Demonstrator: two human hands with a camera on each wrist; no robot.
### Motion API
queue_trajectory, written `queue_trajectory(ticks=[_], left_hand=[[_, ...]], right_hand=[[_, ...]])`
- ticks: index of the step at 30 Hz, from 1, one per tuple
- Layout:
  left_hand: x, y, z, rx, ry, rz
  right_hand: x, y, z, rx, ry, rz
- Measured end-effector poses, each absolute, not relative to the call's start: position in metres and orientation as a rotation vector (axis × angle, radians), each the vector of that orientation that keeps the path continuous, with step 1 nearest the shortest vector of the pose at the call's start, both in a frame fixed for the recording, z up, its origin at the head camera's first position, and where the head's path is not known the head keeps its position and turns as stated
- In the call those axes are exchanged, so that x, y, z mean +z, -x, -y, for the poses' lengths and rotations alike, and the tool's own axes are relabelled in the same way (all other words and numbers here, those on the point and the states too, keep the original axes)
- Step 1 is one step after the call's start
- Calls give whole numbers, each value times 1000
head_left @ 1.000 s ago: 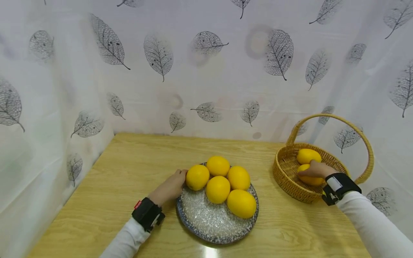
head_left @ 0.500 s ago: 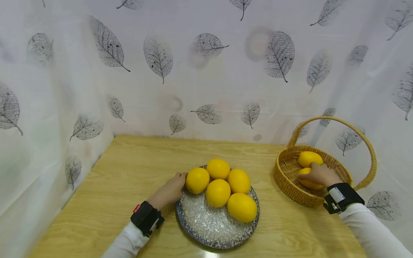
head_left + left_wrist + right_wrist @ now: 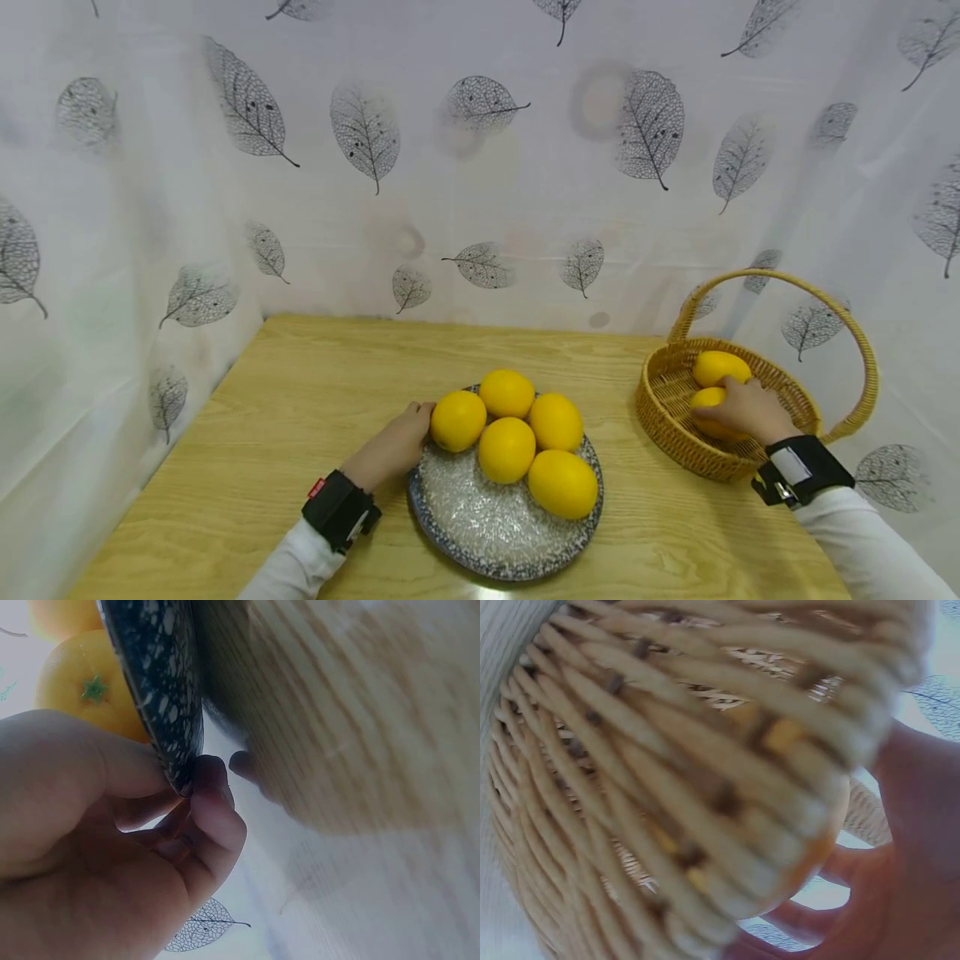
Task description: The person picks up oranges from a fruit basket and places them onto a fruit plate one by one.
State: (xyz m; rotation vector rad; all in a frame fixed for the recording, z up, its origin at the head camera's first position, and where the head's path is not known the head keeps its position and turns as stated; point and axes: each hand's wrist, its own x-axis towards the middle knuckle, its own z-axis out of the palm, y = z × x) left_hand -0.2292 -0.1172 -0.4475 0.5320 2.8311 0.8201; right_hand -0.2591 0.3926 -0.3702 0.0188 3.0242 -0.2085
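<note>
A speckled grey plate [image 3: 480,521] with several yellow lemons [image 3: 507,448] lies on the wooden table. My left hand [image 3: 393,446] pinches the plate's left rim [image 3: 169,712], fingers curled under it, next to the leftmost lemon [image 3: 458,420]. At the right stands a wicker basket [image 3: 663,417] with a hoop handle, holding two lemons. My right hand [image 3: 738,408] reaches into it and grips the nearer lemon [image 3: 705,400]; the farther lemon [image 3: 720,367] lies free behind. In the right wrist view the basket wall [image 3: 667,795] fills the frame, with the held lemon [image 3: 817,847] behind it.
A white cloth with grey leaf prints [image 3: 480,167] walls the table on the back and both sides. Bare tabletop [image 3: 300,392] stretches left and behind the plate. The basket stands close to the right cloth wall.
My right hand has shifted slightly back toward me inside the basket, still on the near lemon. My left hand has stayed on the plate's rim.
</note>
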Motion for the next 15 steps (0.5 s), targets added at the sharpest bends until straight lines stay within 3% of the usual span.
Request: queue_trajectory(ticks=[15], left_hand=[[-449,229,118,819,-516,-2824]], right_hand=[[-344,230,-335,-400,39,-3190]])
